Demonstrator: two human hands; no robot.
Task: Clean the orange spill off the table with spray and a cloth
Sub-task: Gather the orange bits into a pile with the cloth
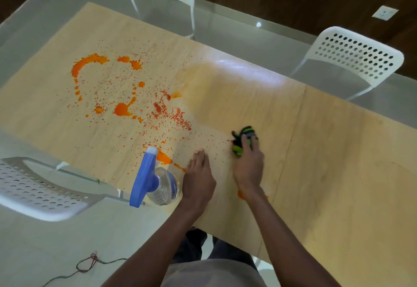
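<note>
Fingers on my right hand (248, 164) are bunched over the green-and-black cloth (242, 138), pressing it onto the wooden tabletop (327, 173), so that one's clamped on the rag. Left hand (198, 178) lies flat beside it, fingers straight and together, palm down to brace me.

Just left of that hand stands the spray bottle (158, 182), blue trigger head, clear body, nobody holding it. Ahead and to the left of my fingers is the orange spill (121, 109): big blobs far out, a thick band of specks closer in, a puddle right by the bottle's nozzle. One more orange patch peeks out under my right wrist. Off past my right fingertips the wood looks smeared and wet already.

Honest take: keep the cloth flat and drag the specks toward one spot rather than scrubbing circles, or they'll just spread. Probably fold to a fresh face before hitting the big blobs.

Two white perforated chairs (352, 60) sit across the table.
</note>
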